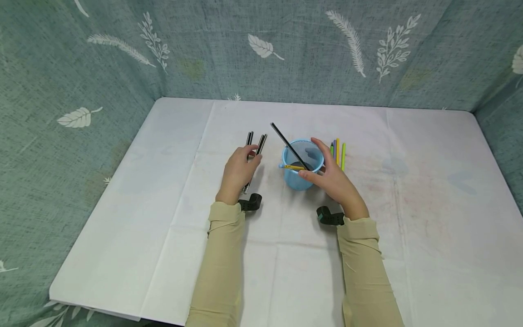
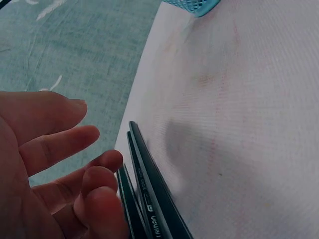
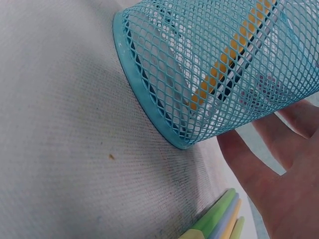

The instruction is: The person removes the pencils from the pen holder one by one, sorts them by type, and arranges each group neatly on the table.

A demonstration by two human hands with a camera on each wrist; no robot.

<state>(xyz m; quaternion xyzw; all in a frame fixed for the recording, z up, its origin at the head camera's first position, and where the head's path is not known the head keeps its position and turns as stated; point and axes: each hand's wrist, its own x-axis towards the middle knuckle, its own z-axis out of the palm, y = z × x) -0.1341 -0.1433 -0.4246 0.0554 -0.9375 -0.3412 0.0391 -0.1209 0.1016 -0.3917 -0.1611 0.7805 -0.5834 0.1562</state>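
Note:
My left hand (image 1: 239, 172) hovers over several black pencils (image 1: 262, 143) on the left. In the left wrist view its fingers (image 2: 60, 147) are loosely bent, thumb apart, with the pencils (image 2: 157, 199) just past the fingertips. My right hand (image 1: 333, 181) grips a blue mesh pencil cup (image 1: 297, 182) around its right side, thumb near the front rim. Leaning out of the cup to the upper left is a black pencil (image 1: 282, 135). A yellow pencil (image 1: 293, 167) pokes over its left rim; both also show through the mesh (image 3: 204, 74).
Green, purple and yellow pencils (image 1: 337, 152) lie right of the cup, partly behind my right hand. A white cloth (image 1: 433, 263) covers the table. Blue-green curtains (image 1: 229, 68) with leaf prints hang at the back and sides.

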